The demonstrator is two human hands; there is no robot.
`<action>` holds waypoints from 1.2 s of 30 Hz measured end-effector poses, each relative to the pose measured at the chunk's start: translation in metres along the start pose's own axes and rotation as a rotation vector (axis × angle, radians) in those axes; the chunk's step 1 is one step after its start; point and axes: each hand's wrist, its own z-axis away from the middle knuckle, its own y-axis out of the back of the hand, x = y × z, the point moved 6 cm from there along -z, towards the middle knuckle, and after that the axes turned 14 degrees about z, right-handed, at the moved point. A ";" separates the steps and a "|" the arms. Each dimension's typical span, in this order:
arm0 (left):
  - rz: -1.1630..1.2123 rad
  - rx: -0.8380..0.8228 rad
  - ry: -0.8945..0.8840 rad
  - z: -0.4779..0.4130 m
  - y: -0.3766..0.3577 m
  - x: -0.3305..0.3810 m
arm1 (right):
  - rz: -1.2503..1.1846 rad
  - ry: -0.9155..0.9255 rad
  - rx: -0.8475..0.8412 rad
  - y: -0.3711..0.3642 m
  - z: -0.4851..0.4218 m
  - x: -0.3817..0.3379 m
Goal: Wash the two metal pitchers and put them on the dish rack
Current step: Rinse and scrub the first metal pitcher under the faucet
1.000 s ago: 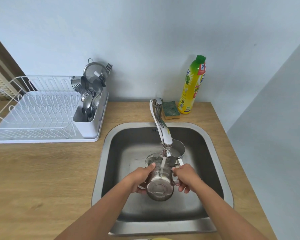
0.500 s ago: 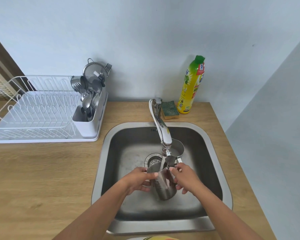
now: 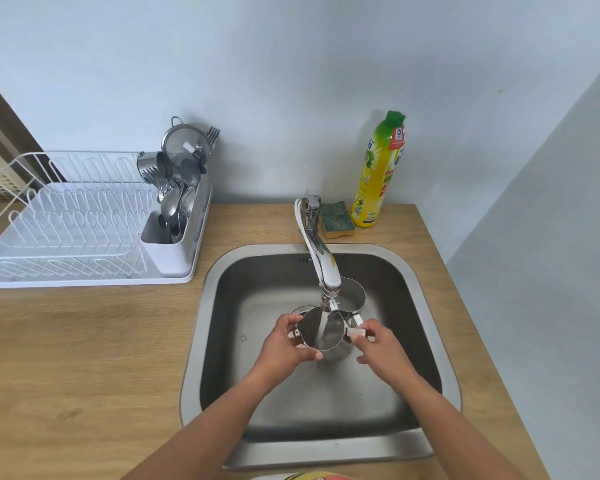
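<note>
Faucet spout (image 3: 321,261) arches low over middle of sink (image 3: 196,323), blocking straight lift there. Second pitcher (image 3: 355,299) crowds rear. Leftward, you pass over counter (image 3: 101,341) to dish rack (image 3: 66,216); cutlery holder (image 3: 167,258) packed with utensils guards its right end.

I hold one pitcher (image 3: 321,332) over the sink (image 3: 196,341), under the faucet (image 3: 321,258), with my left hand (image 3: 284,348) on its left side and my right hand (image 3: 381,348) at its right. The second pitcher (image 3: 355,297) stands just behind it. The dish rack (image 3: 66,223) sits on the counter (image 3: 84,358) to the left. The sponge (image 3: 336,220) and bottle (image 3: 378,174) are behind the sink.
</note>
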 end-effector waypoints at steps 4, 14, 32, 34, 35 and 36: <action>-0.296 0.129 -0.189 0.013 0.005 0.024 | -0.250 -0.032 -0.054 -0.014 -0.006 0.007; -0.409 0.197 -0.207 0.022 0.028 0.050 | -0.276 -0.092 -0.289 -0.038 -0.005 -0.002; -0.302 0.156 -0.140 0.013 0.018 0.018 | -0.153 -0.106 -0.095 -0.012 -0.015 -0.003; -0.289 0.136 -0.125 0.011 0.021 0.018 | -0.148 -0.109 -0.159 -0.013 -0.012 -0.003; -0.289 0.119 -0.113 0.011 0.021 0.017 | -0.141 -0.113 -0.178 -0.011 -0.011 -0.001; -0.295 0.106 -0.105 0.011 0.020 0.015 | -0.136 -0.121 -0.178 -0.008 -0.012 0.000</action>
